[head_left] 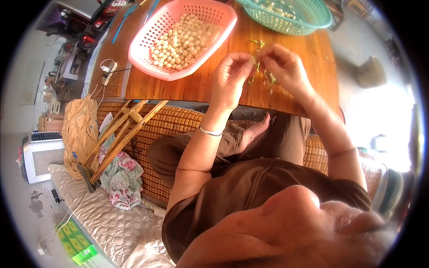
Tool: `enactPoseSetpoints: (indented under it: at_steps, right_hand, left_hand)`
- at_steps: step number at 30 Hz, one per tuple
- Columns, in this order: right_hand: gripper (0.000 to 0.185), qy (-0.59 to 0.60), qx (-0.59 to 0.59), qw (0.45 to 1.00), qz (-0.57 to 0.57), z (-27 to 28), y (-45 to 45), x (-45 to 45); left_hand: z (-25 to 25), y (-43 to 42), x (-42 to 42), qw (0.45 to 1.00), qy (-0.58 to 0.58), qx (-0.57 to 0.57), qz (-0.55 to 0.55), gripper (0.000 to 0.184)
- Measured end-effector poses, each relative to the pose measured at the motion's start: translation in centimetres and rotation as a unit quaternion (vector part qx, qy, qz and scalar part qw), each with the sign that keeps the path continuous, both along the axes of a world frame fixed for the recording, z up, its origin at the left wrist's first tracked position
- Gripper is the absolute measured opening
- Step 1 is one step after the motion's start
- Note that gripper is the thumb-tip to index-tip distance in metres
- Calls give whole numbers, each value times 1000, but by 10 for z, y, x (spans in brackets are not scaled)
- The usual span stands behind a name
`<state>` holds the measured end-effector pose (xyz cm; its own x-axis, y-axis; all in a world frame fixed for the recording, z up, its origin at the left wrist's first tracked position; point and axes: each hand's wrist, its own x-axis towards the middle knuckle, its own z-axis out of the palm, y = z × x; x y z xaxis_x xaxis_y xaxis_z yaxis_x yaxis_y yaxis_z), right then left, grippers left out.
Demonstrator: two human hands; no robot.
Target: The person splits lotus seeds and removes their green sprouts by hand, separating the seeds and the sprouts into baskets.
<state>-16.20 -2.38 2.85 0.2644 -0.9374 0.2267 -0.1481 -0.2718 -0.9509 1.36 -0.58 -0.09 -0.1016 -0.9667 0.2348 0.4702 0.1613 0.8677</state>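
My left hand [233, 78] is closed in a pinch above the wooden table [201, 85], its thumb and forefinger on a small pale-green plant piece [253, 60]. My right hand [286, 67] meets it there, fingertips pressed together close to the same piece; what they grip is mostly hidden. Thin green stem scraps [269, 77] lie on the table below and between the hands. Left of them stands a pink basket [167, 76] of small round cream-coloured pieces. A teal basket [290, 27] with scattered pale-green bits sits behind my right hand.
Wooden crutches [129, 129] lean on the table's near left edge, beside crumpled floral cloth [120, 178]. A white power strip [107, 73] with cords lies at the table's left. A blue tool [123, 23] lies beyond it. A round stool [371, 72] stands on the floor right.
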Motion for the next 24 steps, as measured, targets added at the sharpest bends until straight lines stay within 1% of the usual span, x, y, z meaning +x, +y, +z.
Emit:
enactPoseSetpoints:
  at_steps: [4, 6, 10, 14, 16, 18, 24]
  right_hand:
    - [12, -11, -36, 999, 3, 1, 1, 2]
    - [12, 26, -112, 993, -6, 1, 2, 4]
    - [12, 63, -130, 989, -25, 5, 4, 5]
    - [11, 75, -111, 990, -35, 6, 5, 4]
    - [11, 79, -100, 991, -38, 7, 6, 4]
    - [9, 83, -127, 988, -40, 5, 4, 4]
    - [9, 79, -145, 986, -27, -1, 1, 3]
  left_hand:
    - [1, 1, 0, 1000, -1, 6, 4, 15]
    - [1, 2, 0, 1000, -4, 3, 7, 16]
    - [-2, 1, 0, 999, -35, -18, 18, 16]
    - [-2, 2, -1, 998, -55, -25, 26, 15]
    - [1, 3, -3, 998, -47, -18, 37, 10]
    - [0, 3, -4, 998, -53, -21, 35, 11]
    - [3, 3, -3, 998, -65, -20, 17, 15]
